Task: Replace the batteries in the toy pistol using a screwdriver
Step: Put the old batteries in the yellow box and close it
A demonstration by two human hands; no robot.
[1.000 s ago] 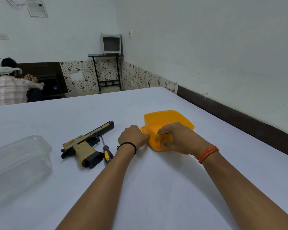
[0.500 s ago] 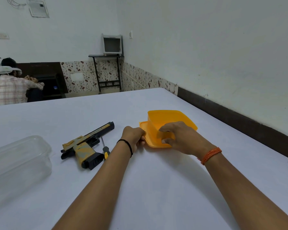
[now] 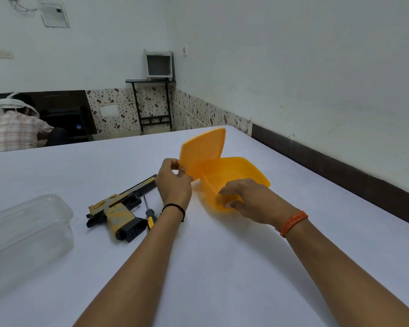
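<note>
Fingers of left hand pinch the tilted orange lid; right hand grips the orange box at its near corner. Toy pistol lies on the white table, screwdriver just beside it.

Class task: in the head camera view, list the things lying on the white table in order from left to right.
Clear plastic container → toy pistol → screwdriver → orange lid, held up by the left hand → orange box.

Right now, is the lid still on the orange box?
No, the left hand holds the lid tilted up off the box.
</note>
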